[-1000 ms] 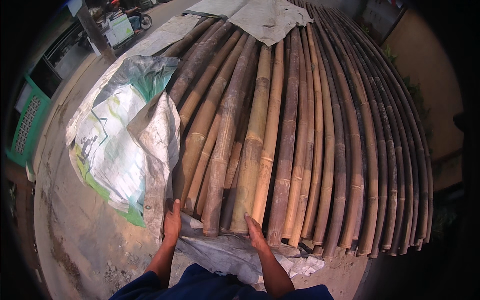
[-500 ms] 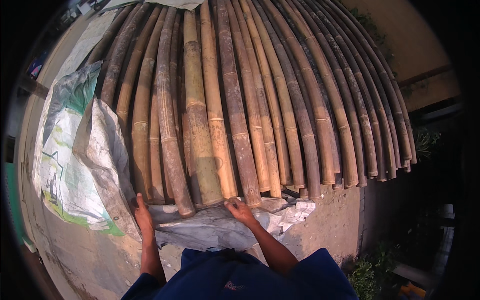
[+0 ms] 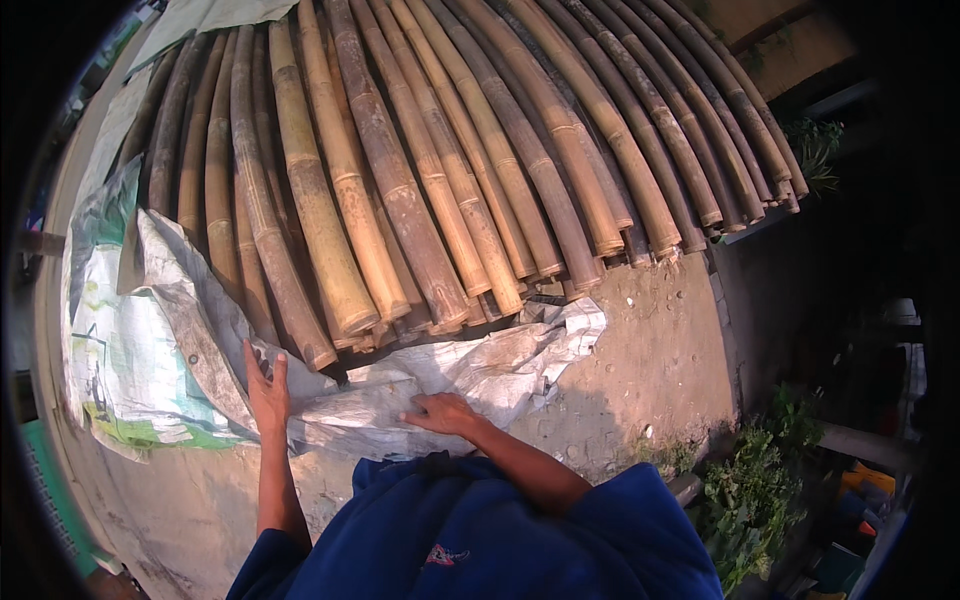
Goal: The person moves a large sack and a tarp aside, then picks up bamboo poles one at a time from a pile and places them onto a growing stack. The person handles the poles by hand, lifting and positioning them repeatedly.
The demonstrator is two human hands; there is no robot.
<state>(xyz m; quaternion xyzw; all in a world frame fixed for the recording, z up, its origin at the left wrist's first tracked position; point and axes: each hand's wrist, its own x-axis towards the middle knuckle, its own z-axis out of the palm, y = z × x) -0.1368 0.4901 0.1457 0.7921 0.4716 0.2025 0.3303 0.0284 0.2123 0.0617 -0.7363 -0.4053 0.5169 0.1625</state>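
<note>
Handling the crumpled, grey-white plastic sheet seemed the step; the left hand had fingers spread, the right hand's grip was unclear. Shifting it likely needed pinching.

Mottled tan and purplish-brown bamboo poles, white sheet with green patches, dark blue shirt

Remote feed, I log: sunlit ground, part shadowed; tan wall upper right; leafy plants lower right; far right dark.
</note>
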